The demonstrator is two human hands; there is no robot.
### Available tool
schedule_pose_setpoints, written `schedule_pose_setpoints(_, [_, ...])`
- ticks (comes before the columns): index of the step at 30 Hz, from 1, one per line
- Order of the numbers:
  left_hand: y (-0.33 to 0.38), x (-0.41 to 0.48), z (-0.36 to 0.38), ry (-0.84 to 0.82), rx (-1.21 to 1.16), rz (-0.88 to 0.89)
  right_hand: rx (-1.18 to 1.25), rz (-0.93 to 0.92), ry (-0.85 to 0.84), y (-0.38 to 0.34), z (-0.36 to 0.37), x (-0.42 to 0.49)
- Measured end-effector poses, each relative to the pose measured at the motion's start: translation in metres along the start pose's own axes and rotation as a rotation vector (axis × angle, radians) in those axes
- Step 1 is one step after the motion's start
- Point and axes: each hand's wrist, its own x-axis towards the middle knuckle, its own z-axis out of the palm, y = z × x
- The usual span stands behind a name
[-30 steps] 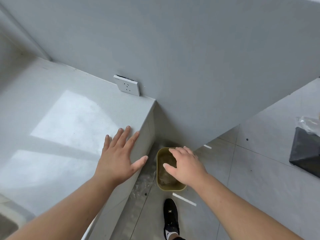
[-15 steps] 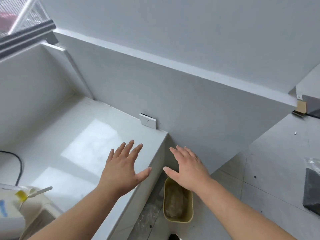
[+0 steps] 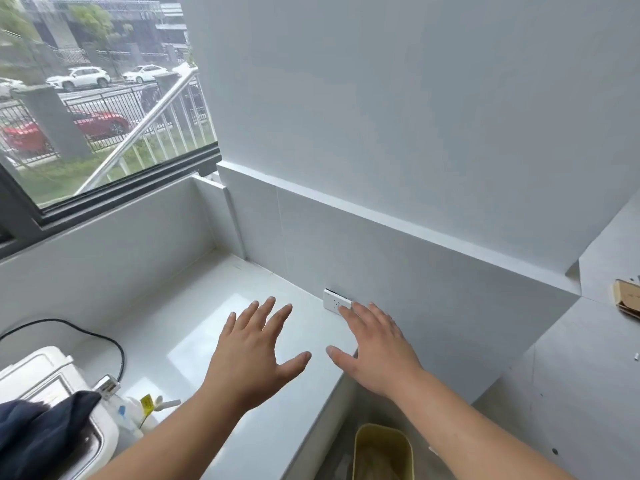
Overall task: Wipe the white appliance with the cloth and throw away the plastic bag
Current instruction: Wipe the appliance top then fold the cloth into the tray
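Two bare forearms are seen, with no sleeves in view. No rings, watch or gloves are worn on the left hand (image 3: 254,356) or right hand (image 3: 377,351).

Both bare forearms reach forward toward 12 o'clock. Left hand (image 3: 251,353) and right hand (image 3: 375,351) flat, palms down, fingers spread, holding nothing.

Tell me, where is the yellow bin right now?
In the head view, the yellow plastic bin sits on the floor at the bottom edge, right of the white counter and under the right forearm.
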Motion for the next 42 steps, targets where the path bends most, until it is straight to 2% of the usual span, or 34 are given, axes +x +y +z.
schedule_pose_setpoints(8, [-0.02, -0.017, -0.049, 0.095, -0.013, -0.029, -0.027, -0.105, 0.038, -0.057, -0.026, 0.012])
schedule_pose_setpoints(18, [-0.078, -0.051, -0.092, 0.175, 0.023, -0.139, -0.036, -0.249, 0.053, -0.139, -0.034, 0.031])
schedule_pose_setpoints(34, [-0.175, -0.15, -0.125, 0.191, 0.06, -0.371, -0.056, -0.508, -0.041, -0.267, -0.004, 0.027])
schedule_pose_setpoints(42, [-0.211, -0.191, -0.134, 0.211, 0.045, -0.412, -0.08, -0.633, -0.087, -0.336, 0.021, 0.015])
